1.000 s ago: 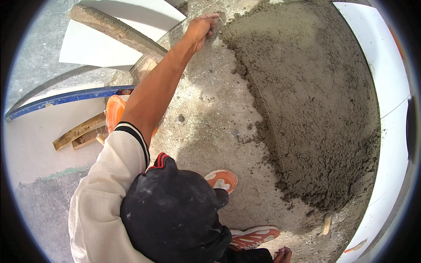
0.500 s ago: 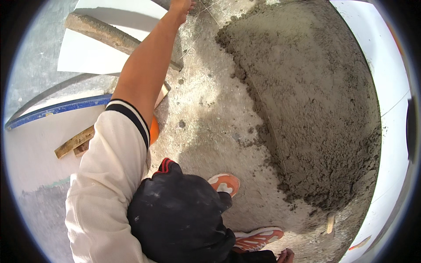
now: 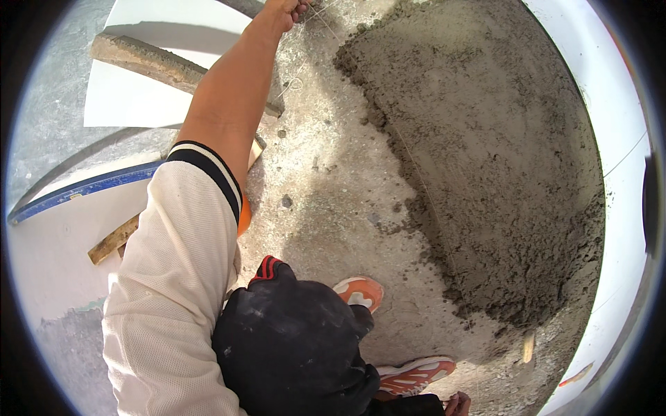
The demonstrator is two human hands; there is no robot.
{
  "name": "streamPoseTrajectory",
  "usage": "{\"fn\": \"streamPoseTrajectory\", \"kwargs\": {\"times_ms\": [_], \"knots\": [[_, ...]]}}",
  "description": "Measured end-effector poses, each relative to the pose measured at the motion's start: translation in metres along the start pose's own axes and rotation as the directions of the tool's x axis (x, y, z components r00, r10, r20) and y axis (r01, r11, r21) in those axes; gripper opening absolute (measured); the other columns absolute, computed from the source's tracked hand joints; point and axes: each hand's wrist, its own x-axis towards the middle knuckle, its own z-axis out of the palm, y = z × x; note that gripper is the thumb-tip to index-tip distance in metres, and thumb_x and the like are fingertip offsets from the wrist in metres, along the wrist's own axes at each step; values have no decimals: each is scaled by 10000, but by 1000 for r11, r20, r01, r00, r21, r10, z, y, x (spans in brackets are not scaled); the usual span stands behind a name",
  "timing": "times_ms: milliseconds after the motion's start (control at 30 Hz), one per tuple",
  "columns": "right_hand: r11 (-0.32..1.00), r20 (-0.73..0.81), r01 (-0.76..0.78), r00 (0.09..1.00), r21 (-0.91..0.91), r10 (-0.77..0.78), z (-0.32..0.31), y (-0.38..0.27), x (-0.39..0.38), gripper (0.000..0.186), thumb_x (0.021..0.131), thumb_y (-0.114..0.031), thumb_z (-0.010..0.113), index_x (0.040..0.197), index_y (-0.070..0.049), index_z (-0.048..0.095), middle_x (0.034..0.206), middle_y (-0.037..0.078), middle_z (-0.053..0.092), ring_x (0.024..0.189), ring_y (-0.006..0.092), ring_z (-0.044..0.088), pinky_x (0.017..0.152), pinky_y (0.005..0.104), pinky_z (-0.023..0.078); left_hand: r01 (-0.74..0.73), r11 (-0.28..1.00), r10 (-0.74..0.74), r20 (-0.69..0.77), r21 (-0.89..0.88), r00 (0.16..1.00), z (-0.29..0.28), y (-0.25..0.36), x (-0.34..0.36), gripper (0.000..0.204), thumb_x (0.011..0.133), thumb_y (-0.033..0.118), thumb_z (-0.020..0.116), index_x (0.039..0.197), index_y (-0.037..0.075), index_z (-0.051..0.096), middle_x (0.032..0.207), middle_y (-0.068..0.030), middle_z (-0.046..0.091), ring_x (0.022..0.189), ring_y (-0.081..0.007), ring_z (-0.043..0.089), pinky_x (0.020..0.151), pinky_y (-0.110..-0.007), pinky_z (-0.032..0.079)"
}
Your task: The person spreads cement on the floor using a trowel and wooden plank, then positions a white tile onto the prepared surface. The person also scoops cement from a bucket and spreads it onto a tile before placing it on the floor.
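White thin string (image 3: 427, 187) is pinched by the left hand (image 3: 290, 12), its grip narrowed, and is stretched down-right from that grip along rough-edged grey wet mortar (image 3: 492, 152), while what is held by the right hand (image 3: 458, 403) cannot be told.

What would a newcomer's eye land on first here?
Probably the broad bed of dark grey mortar spread over the right half of the view. Next, the left hand, stretched out to the top edge, then the blue spirit level lying at the left.
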Motion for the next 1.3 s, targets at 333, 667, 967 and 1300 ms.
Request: {"fn": "streamPoseTrajectory", "kwargs": {"times_ms": [333, 667, 967, 1300], "knots": [[999, -2, 12, 1000, -42, -12, -1, 10, 2, 370, 1066, -371, 624, 1106, -7, 680, 921, 118, 676, 828, 214, 615, 734, 357, 540, 23, 998, -23, -1, -52, 1000, 16, 17, -20, 329, 1095, 178, 527, 854, 14, 680, 676, -66, 622, 513, -135, 451, 472, -318, 347], [1000, 13, 8, 1000, -14, -7, -2, -2, 5, 360, 1070, -360, 616, 1103, -7, 680, 935, 119, 678, 842, 226, 609, 770, 381, 538, 26, 999, -27, -17, -46, 1000, 5, 17, -13, 337, 1086, 195, 541, 852, 26, 714, 675, -66, 648, 518, -138, 473, 472, -311, 356], [997, -3, -67, 998, 45, 67, 0, -3, -1, 337, 1075, -339, 612, 1094, -8, 673, 924, 91, 656, 843, 190, 592, 754, 343, 530, 130, 992, -129, 90, -6, 988, 20, 37, -60, 418, 1119, 281, 490, 875, 48, 736, 591, -19, 574, 485, -117, 419, 451, -303, 332], [998, 15, -55, 998, 39, 54, -1, 2, 2, 288, 1071, -277, 630, 1106, 5, 675, 928, 81, 659, 856, 177, 592, 768, 337, 532, 135, 989, -130, 86, -55, 988, 19, 38, -59, 424, 1130, 277, 461, 952, 15, 743, 578, -1, 554, 461, -98, 423, 422, -277, 332]]}}
